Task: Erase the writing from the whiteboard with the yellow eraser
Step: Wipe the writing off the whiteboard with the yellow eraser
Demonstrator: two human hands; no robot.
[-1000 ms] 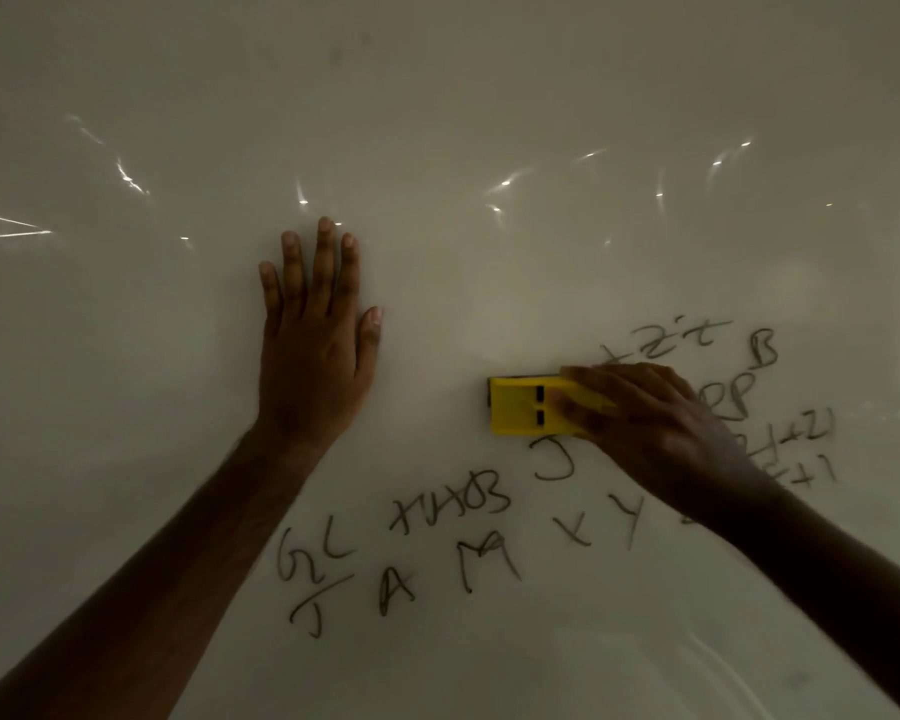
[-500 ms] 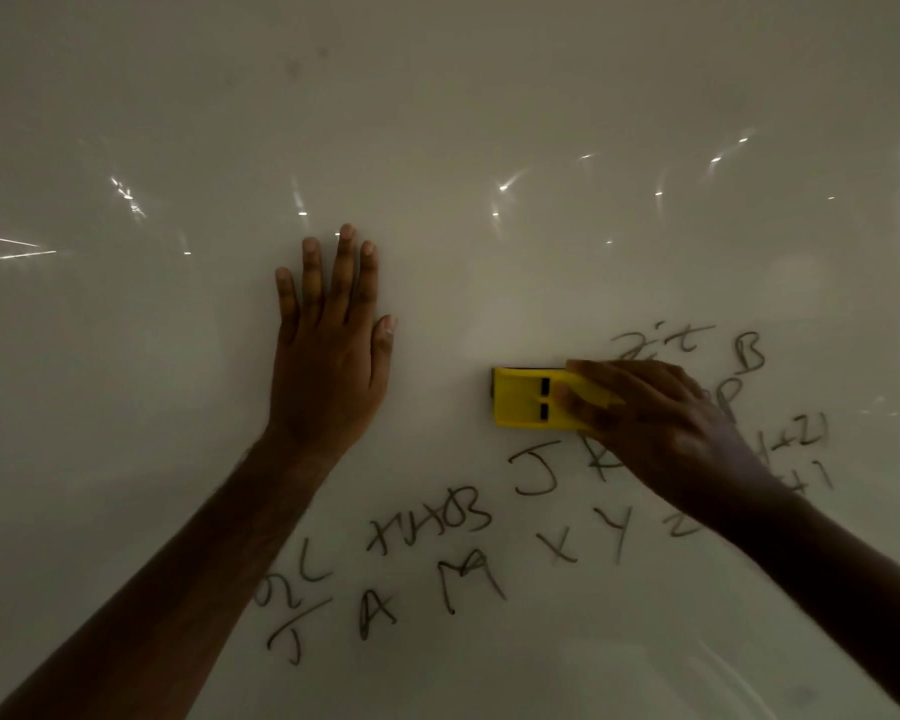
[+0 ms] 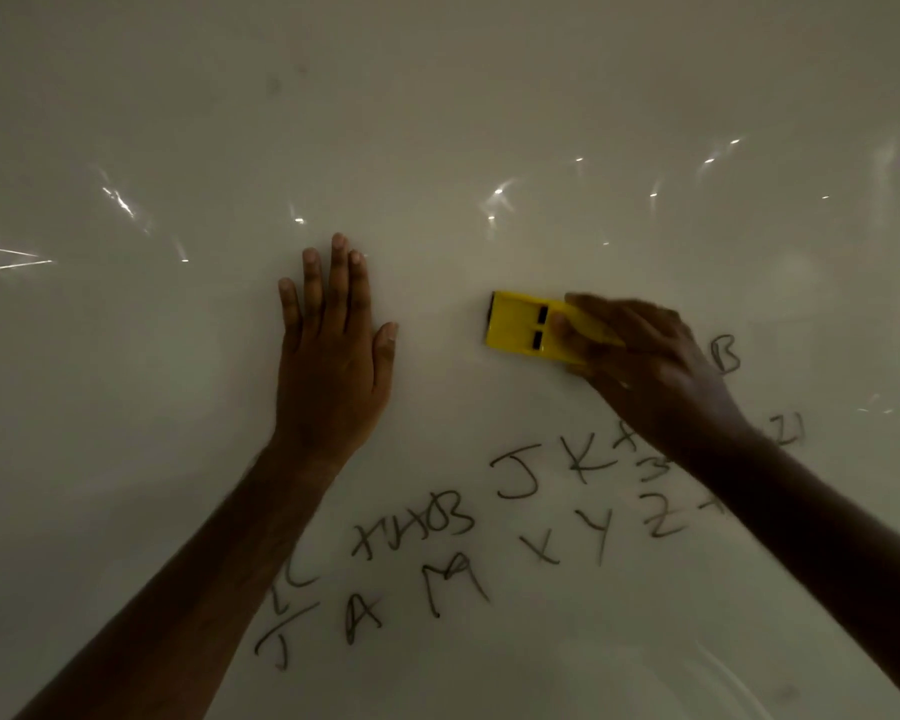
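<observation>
A dim whiteboard (image 3: 437, 122) fills the view, dotted with small light reflections. The left hand (image 3: 333, 356) lies flat against the board, fingers straight and close together pointing up, thumb out to the side, holding nothing. To its right, apart from it, the right hand (image 3: 645, 366) grips a yellow eraser (image 3: 520, 327) and holds it against the board; the fingers curl over the eraser's right end, and its left end sticks out toward the left hand. Two short black slots mark the eraser's back, just beside the fingertips. The right hand looks slightly blurred.

Dark marker writing (image 3: 489, 537) lies below both hands. Under the right hand: "J K", then a partly hidden "x" and "3". Lower: "X Y Z". Below the left wrist: a scribbled-over word ending in "B", then "J A M" in a bottom row, with a fraction-like mark beside the left forearm. Right of the right hand a lone "B" (image 3: 726, 354) stands, and "21" shows past the wrist.
</observation>
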